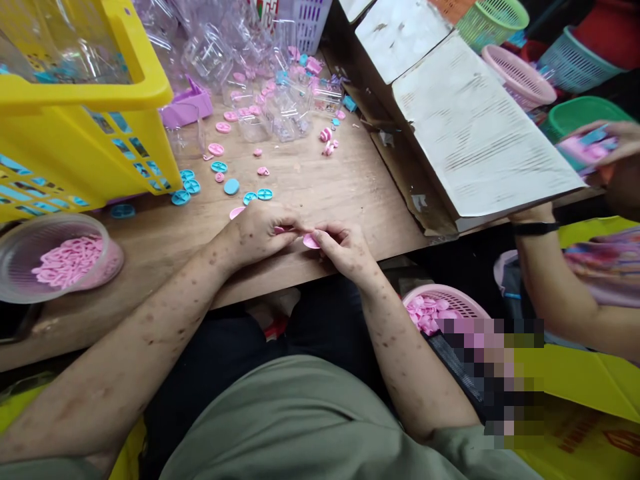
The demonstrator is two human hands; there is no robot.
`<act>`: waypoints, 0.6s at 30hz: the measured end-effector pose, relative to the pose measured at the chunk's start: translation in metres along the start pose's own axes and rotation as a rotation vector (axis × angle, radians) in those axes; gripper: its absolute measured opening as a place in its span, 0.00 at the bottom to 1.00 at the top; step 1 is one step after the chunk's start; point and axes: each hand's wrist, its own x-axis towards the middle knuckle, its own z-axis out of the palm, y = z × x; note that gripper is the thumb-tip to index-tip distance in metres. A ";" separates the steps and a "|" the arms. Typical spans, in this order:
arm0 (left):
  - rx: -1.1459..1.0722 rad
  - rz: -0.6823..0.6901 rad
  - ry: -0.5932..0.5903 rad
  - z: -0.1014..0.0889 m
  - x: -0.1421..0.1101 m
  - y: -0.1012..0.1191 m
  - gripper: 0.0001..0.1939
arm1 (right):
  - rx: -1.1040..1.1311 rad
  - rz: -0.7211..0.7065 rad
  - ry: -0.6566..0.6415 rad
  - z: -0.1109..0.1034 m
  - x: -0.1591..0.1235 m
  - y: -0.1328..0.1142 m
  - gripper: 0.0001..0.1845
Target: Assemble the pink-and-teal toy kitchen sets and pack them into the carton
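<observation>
My left hand [261,230] and my right hand [346,248] meet just over the front edge of the wooden table [340,193]. Between the thumb and fingers of my right hand is a small pink plastic disc [311,241]. My left hand is closed, with a bit of a pink plastic piece [279,230] showing at its fingers; most of that piece is hidden. Beside the left hand lie a pink oval piece [237,212] and two blue oval pieces [265,194]. Farther back are a flat blue disc [231,187] and loose pink ovals [216,149].
At left stand a yellow basket [145,93] and a clear tub [107,250] of pink pieces. Clear plastic cases [290,110] pile up behind. A cardboard box [480,120] borders the right side. A pink basket [470,301] sits by my right arm; a co-worker's hand [623,143] holds pieces.
</observation>
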 end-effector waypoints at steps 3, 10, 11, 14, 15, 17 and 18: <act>-0.003 -0.011 -0.054 0.003 0.001 -0.001 0.11 | -0.030 -0.002 -0.020 -0.002 0.000 -0.002 0.21; -0.032 -0.017 0.028 -0.012 -0.003 -0.002 0.18 | -0.172 -0.096 0.109 0.004 -0.003 -0.004 0.18; 0.039 -0.031 0.092 -0.019 -0.004 -0.007 0.18 | -0.219 -0.133 0.155 0.007 -0.004 -0.003 0.17; 0.335 -0.186 0.322 -0.043 -0.008 -0.022 0.11 | -0.413 -0.259 0.295 0.014 -0.007 0.003 0.15; 0.417 -0.261 0.366 -0.049 -0.008 -0.027 0.10 | -0.473 -0.295 0.332 0.016 -0.007 0.005 0.15; 0.530 -0.379 0.347 -0.056 -0.002 -0.035 0.11 | -0.567 -0.337 0.371 0.019 -0.005 0.009 0.15; 0.570 -0.401 0.288 -0.057 0.004 -0.038 0.12 | -0.604 -0.348 0.378 0.021 -0.004 0.011 0.15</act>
